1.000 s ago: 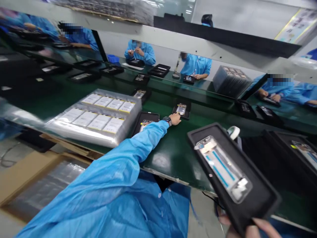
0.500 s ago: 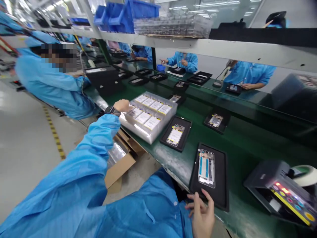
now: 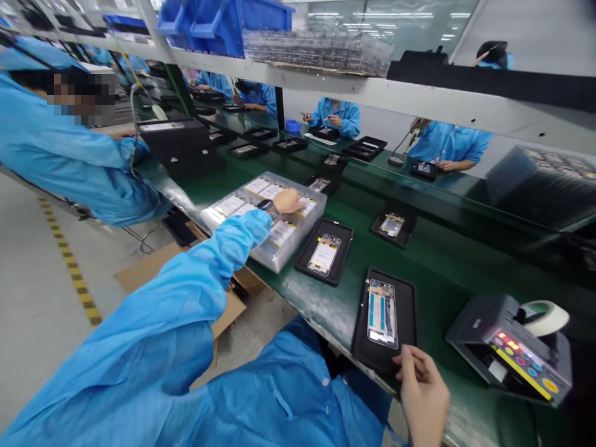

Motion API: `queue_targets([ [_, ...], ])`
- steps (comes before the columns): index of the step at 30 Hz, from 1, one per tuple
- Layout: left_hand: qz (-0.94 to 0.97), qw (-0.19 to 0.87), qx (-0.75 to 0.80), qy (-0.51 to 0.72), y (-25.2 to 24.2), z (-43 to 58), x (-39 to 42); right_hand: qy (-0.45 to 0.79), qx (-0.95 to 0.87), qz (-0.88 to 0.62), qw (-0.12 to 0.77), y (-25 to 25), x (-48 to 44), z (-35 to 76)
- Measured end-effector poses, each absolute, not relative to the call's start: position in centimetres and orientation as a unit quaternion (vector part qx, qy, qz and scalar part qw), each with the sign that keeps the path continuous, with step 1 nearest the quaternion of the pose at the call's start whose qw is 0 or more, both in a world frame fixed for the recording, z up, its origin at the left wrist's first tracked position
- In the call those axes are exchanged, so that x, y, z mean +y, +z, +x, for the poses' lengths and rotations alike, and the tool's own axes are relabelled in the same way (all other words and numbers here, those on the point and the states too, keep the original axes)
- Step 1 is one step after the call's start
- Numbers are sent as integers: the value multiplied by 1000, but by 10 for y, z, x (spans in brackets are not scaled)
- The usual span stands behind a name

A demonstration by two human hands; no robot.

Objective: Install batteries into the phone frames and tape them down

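My left hand (image 3: 288, 202) reaches over a clear plastic tray (image 3: 279, 259) holding rows of white, flat phone batteries (image 3: 282, 232). Its fingertips are at the batteries on the tray's right side; the hand's back hides whether they grip one. My right hand (image 3: 424, 388) is closed at the near right corner of a shallow black tray (image 3: 406, 310), thumb and fingers bent at its edge. A phone frame (image 3: 382, 313) with blue strips lies in that tray. Between the two hands' places stands another black tray (image 3: 343, 248) with a phone frame (image 3: 325, 254) that has a white battery in it.
A grey tape dispenser (image 3: 512, 347) with lit display stands at right. Further black trays with phone parts (image 3: 392, 225) lie along the green bench (image 3: 307, 310). Below its edge is an open cardboard box (image 3: 230, 313). A co-worker (image 3: 69, 143) sits at left; a shelf (image 3: 335, 81) crosses above.
My left hand has moved right across the battery tray, from its left side to its right side. My right hand has moved to the black tray's near right corner, and its spread fingers have closed.
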State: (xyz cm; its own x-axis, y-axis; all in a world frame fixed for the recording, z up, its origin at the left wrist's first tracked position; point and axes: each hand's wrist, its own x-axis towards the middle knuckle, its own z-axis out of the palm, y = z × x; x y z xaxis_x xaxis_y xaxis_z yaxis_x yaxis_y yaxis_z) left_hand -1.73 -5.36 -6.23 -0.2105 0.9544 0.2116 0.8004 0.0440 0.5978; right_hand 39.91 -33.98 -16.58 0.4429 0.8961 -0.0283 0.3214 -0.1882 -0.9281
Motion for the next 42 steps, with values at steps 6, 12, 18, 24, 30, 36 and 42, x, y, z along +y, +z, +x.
queue_targets([
  [6, 562, 173, 781, 210, -52, 8, -40, 264, -475, -757, 363, -176, -326, 419],
  [12, 538, 179, 781, 261, -19, 15, -56, 160, -563, -798, 141, -153, -294, 412],
  [18, 584, 266, 655, 398, -49, 73, -101, 144, -564, -813, 4, -140, -277, 382],
  [24, 469, 633, 497, 365, -146, 191, -200, 135, -555, -821, 30, -142, -279, 373],
  [30, 428, 659, 506, 355, -175, 232, -220, 219, -525, -799, 196, -158, -284, 393],
  [36, 548, 571, 522, 318, -179, 224, -215, 448, -412, -666, 432, -180, -294, 400],
  [42, 669, 443, 504, 319, -181, 216, -218, 504, -363, -599, 506, -174, -314, 385],
])
